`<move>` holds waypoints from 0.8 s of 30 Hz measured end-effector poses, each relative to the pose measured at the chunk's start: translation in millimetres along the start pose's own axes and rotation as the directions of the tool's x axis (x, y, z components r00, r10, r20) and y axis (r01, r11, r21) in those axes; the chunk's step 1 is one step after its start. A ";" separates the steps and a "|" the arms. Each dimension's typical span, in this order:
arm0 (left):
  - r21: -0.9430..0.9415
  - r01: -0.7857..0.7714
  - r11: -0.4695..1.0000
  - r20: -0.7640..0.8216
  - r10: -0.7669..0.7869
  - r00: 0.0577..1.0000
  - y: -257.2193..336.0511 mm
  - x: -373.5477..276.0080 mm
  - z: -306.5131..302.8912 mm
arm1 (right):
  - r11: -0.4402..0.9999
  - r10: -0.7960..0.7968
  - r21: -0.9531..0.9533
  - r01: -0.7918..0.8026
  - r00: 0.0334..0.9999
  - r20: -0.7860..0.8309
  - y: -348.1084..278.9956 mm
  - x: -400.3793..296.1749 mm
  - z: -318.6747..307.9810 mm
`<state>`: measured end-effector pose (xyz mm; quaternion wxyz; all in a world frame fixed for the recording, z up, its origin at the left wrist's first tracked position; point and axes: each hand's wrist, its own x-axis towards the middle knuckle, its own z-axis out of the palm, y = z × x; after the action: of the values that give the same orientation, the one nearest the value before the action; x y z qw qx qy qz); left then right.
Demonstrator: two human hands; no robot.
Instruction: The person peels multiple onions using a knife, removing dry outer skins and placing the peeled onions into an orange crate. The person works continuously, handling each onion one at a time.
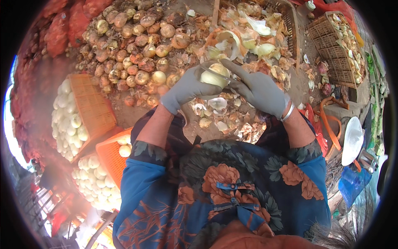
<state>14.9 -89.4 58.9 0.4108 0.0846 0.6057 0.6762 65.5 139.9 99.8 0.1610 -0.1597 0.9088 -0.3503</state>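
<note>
My left hand (188,85), in a grey glove, is wrapped around a pale, mostly peeled onion (216,77). In a matching glove, my right hand (264,91) grips what looks like a small knife; its thin blade (216,72) crosses the top of the onion, and its handle is hidden in the fingers. My right index finger reaches over towards the onion's far side. Just beyond my hands lie loose onion skins (224,43). More peelings (217,104) are scattered on the ground between my knees.
Unpeeled onions (133,56) are heaped ahead to the left. Peeled ones fill crates at left, including an orange crate (93,105); another orange crate (107,155) holds a few. A skin-filled crate (293,34) stands ahead, a wicker-like crate (332,53) at right. Red mesh sacks (57,34) rise far left.
</note>
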 end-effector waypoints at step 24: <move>-0.658 -0.272 0.703 -0.102 0.274 0.956 17.5 -8.7 16.5 | 0.942 0.269 0.308 -0.135 0.853 -0.447 58.9 21.9 -33.2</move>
<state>22.6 -81.5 82.0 0.3101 0.0224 0.3048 0.9002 22.0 191.9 78.6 -0.0149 0.0530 0.8764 -0.4784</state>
